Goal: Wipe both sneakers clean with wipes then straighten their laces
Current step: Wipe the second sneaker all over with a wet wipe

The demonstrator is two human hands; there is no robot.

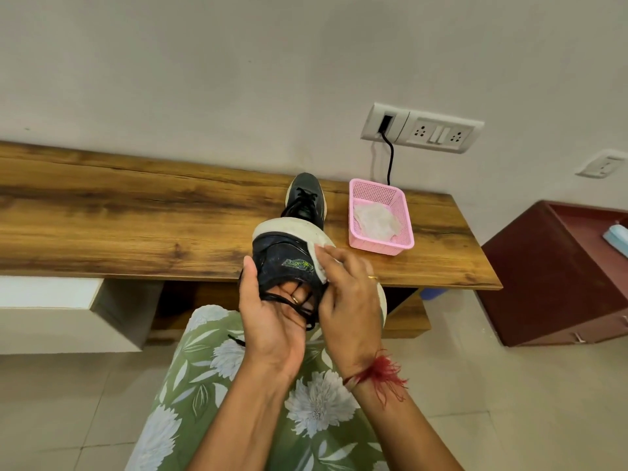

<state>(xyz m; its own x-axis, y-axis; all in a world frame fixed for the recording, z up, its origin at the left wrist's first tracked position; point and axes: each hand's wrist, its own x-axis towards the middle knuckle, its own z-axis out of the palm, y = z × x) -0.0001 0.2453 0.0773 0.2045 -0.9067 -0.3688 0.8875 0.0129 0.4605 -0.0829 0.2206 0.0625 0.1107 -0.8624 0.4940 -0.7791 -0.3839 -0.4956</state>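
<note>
Two hands on one dark sneaker (282,256), raised over the lap at the desk's (136,215) front edge: left hand (268,311) gripping it from below, fingers hooked inside among loose black laces (292,302); right hand (350,294) pressing a white wipe (321,263) to the pale sole edge with fairly straight fingers. Farther back on the desk, second sneaker (304,198) upright, just beside pink basket (380,244) holding a crumpled wipe (373,220).
</note>
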